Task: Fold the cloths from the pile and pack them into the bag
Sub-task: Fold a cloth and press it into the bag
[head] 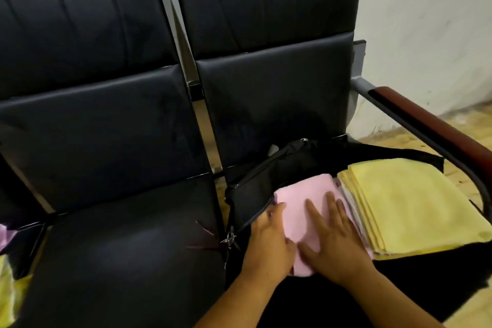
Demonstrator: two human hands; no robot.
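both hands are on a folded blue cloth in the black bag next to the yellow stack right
Not blue: the head view shows a pink cloth. The left hand and right hand rest on it in the black bag, beside the yellow stack.

Two seats (111,157) are seen whole. One bag (255,194) is counted, with one pink cloth (306,194) in it and one stack of yellow cloths (415,208), whose layers cannot be numbered. Two hands are shown, the left hand (269,245) and the right hand (338,245). One armrest (426,120) is seen.
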